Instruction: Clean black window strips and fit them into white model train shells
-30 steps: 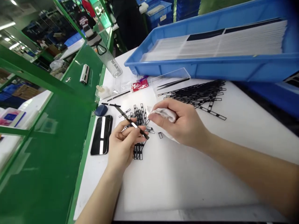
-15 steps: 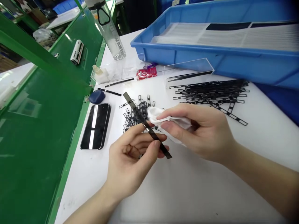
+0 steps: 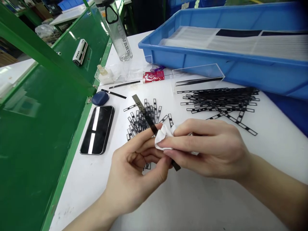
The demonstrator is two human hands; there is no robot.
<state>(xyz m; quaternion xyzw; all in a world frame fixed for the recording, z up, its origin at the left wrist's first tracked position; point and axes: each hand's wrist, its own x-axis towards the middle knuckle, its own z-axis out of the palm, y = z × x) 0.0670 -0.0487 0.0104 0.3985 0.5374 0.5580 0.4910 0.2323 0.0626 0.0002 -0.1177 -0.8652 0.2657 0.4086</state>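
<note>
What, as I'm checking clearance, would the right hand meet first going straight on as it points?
Likely the dark strip in the left hand; depth around the white cloth is unclear.

The white table (image 3: 197, 208) is bright. Two long white shines sit on the black phone (image 3: 98, 130), so the light seems to come from above. The green wall (image 3: 45, 134) is glossy, with pale shiny spots. A soft gray shadow lies under the right hand (image 3: 211, 147). The back of the room (image 3: 45, 30) is dim and a bit fuzzy. The top right corner goes dark. Near the edge, the right arm (image 3: 276, 189) looks stretched, dark and blurry.
</note>
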